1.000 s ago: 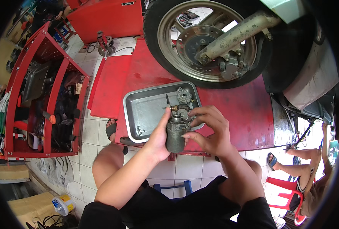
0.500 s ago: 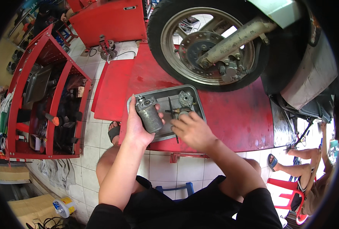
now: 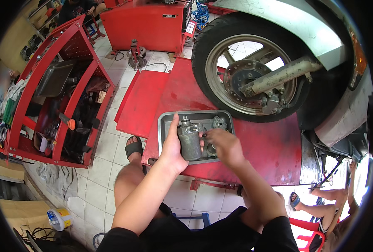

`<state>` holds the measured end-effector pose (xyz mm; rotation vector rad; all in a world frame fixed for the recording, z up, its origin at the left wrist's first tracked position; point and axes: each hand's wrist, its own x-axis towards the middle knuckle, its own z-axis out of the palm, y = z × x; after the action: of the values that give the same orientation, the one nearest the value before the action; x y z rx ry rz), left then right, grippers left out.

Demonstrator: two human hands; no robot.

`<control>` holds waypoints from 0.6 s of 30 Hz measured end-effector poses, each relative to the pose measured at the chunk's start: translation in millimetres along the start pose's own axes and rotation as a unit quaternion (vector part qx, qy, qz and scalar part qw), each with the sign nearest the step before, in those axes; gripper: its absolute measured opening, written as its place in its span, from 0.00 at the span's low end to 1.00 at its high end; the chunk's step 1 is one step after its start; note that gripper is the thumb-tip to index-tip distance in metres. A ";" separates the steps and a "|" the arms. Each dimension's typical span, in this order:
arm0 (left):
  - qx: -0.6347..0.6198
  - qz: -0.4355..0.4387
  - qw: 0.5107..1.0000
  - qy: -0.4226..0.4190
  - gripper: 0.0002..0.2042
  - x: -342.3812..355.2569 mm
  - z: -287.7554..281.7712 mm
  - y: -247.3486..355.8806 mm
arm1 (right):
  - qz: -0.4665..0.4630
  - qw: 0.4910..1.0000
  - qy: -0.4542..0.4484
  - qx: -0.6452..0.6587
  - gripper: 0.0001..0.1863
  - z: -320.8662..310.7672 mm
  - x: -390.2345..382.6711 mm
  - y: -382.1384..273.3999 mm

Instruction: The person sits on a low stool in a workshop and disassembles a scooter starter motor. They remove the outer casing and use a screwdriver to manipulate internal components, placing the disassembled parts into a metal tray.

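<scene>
My left hand (image 3: 173, 149) is wrapped round a grey metal cylinder (image 3: 190, 145) with a short shaft and flanged opening at its top, held upright over a steel tray (image 3: 164, 117). My right hand (image 3: 224, 145) is just right of the cylinder, its fingers curled near the flange; what they hold is hidden. In the back right of the tray lies a round metal casting (image 3: 219, 122). Other small parts in the tray are mostly hidden behind my right hand.
The tray rests on a red platform (image 3: 262, 155) below a two-wheeler's front wheel (image 3: 207, 84). A red shelving cart (image 3: 22, 105) with tools stands left, a red cabinet (image 3: 140, 31) behind. A seated person (image 3: 333, 210) is at right, another (image 3: 69, 12) at back left.
My right hand let go of the cylinder, dipped into the tray, and is now back beside the cylinder. My left hand kept hold of it, moving it left, then right. The view has shifted.
</scene>
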<state>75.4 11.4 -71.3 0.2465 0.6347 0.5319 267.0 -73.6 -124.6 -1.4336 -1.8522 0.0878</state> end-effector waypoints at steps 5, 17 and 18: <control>0.037 0.002 0.999 0.022 0.31 -2.9 -0.7 -13.0 | 0.218 0.889 0.230 0.330 0.07 -69.5 16.3 -24.5; 0.100 0.007 0.993 0.058 0.32 9.2 -5.4 -51.2 | 0.105 0.930 0.222 0.273 0.06 -118.0 -25.2 -76.9; 0.101 0.010 0.993 0.056 0.32 8.6 -4.9 -51.3 | 0.095 0.934 0.212 0.272 0.07 -119.3 -25.9 -78.0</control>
<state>98.5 -26.7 -98.7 0.4155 0.7967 0.5033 278.8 -170.0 -17.1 -1.1213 -1.2063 0.3326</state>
